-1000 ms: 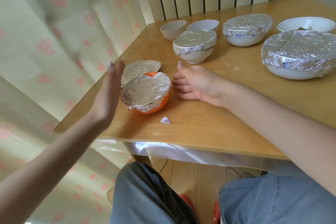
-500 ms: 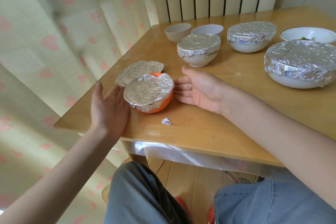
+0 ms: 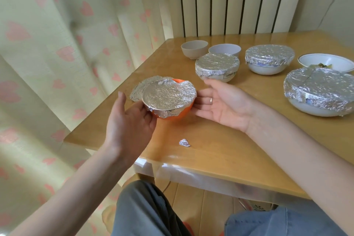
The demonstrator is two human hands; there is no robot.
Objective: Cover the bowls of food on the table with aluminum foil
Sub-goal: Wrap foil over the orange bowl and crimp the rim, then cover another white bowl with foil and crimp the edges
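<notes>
Orange bowl (image 3: 169, 114): I see it near the table's front left corner, its mouth under a crumpled foil sheet (image 3: 168, 95); a bit of orange rim shows at the far edge, and loose foil sticks out to the far left.
Left hand (image 3: 130, 120): my left grip is open, palm up and cupped, fingertips against the bowl's near-left side under the foil edge; nothing is clasped.
Right hand (image 3: 222, 101): my right grip is open too, palm up, fingers reaching to the bowl's right side; I cannot tell if they touch. A ring shows on one finger.
Foil scrap (image 3: 184, 142): a small crumpled bit lying on the table (image 3: 220, 151), nearer me than the bowl.
Covered bowls: a white labelled bowl (image 3: 217, 67), a second white bowl (image 3: 270, 59) and a large bowl (image 3: 319, 92) at right, all foil-topped.
Uncovered bowls: two small empty bowls (image 3: 194, 49) (image 3: 224, 50) at the back, and a gold-rimmed bowl (image 3: 325, 62) with food, far right.
</notes>
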